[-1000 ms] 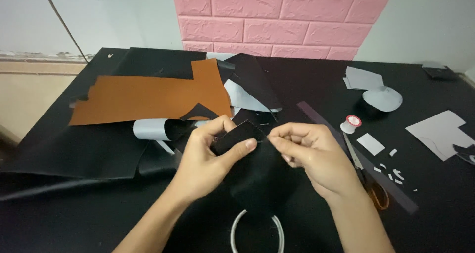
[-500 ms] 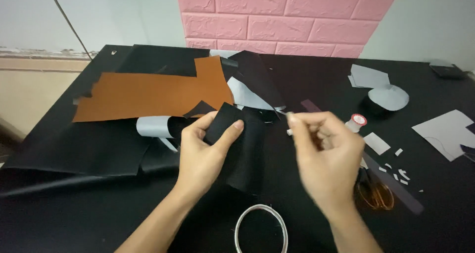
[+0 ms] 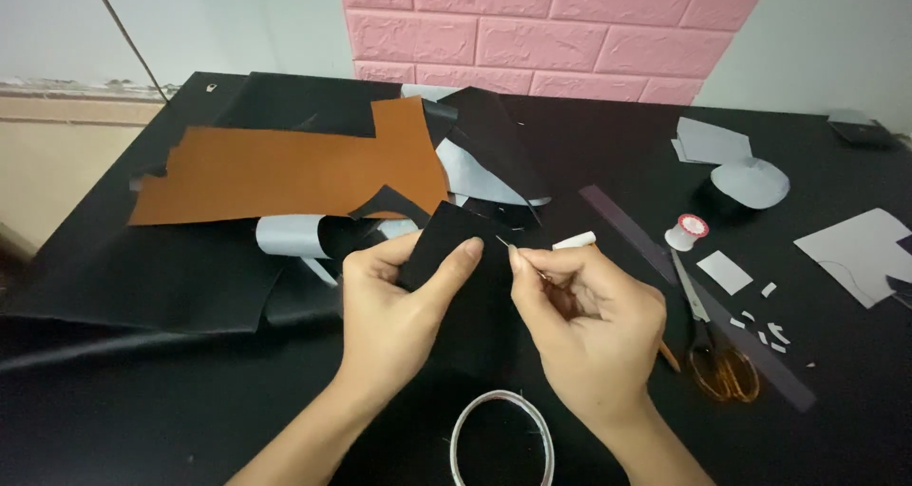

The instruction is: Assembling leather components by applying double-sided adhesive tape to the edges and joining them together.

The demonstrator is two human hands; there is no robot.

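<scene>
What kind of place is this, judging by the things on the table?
Probably a home craft or leatherwork table: cut brown sheet, scissors, thread spool, and the right hand holding a needle at a black piece.

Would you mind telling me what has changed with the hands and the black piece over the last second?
The right hand pulled away to the right, then came back; it now pinches a needle at the edge of the black piece. The left hand kept its hold on that piece, thumb on top. The brown sheet, scissors and thread spool lie as before.
</scene>
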